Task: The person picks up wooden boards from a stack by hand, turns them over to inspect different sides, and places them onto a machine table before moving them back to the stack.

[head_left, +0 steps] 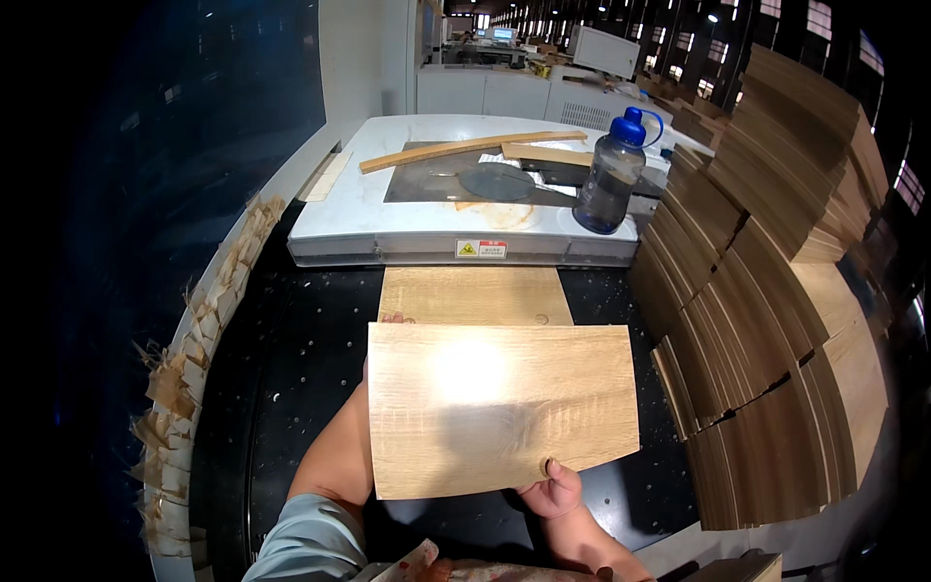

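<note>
A light wood-grain board is tilted up in front of me, with a bright glare on its upper face. My right hand grips its lower edge, the thumb on the front and the other fingers behind. Behind the same board my left forearm disappears, so most of the left hand is hidden. Reddish fingertips seem to show just above the board's upper left edge. Beyond lies a second wood-grain board, flat on the black machine bed, its far end meeting the white machine housing.
Tall stacks of brown boards stand on the right. On the housing are a blue-capped water bottle, wooden strips and a dark round piece. Tattered tape pieces line the left rail. A monitor stands farther back.
</note>
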Demonstrator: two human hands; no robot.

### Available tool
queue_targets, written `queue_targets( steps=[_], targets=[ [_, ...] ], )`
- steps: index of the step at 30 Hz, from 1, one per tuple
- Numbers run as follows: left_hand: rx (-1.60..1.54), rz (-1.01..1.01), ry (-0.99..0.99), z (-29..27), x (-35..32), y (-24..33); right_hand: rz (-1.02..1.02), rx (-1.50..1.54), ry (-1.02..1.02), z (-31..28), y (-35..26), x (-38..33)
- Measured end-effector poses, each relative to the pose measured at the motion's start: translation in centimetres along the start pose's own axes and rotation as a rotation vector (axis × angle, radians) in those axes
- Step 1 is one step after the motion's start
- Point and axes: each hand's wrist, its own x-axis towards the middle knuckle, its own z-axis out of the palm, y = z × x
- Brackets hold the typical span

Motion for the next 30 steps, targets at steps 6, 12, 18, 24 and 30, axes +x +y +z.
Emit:
queue_targets(
  steps=[6, 12, 18, 24, 30],
  targets=[
    [-0.767, -0.589, -0.510, -13.2, 1.9, 2.4, 0.012, -0.039, -0.019, -0.9, -0.2, 0.3],
    [-0.646, -0.577, -0.928, -29.6, -2.3, 5.9, 0.072, -0.044, -0.017, 0.6, 0.5, 0.6],
    [-0.907, -0.540, -0.806, -36.6, -9.9, 9.0, 0.125, -0.032, 0.135, 3.4, 1.2, 5.1],
    [-0.946, -0.566, -0.572, -36.2, -11.8, 9.8, 0.119, -0.117, 0.327, 4.6, 3.5, 11.2],
    [-0.807, -0.534, -0.587, -36.3, -11.4, 9.8, 0.084, -0.167, 0.425, 4.6, 5.1, 14.3]
  ],
)
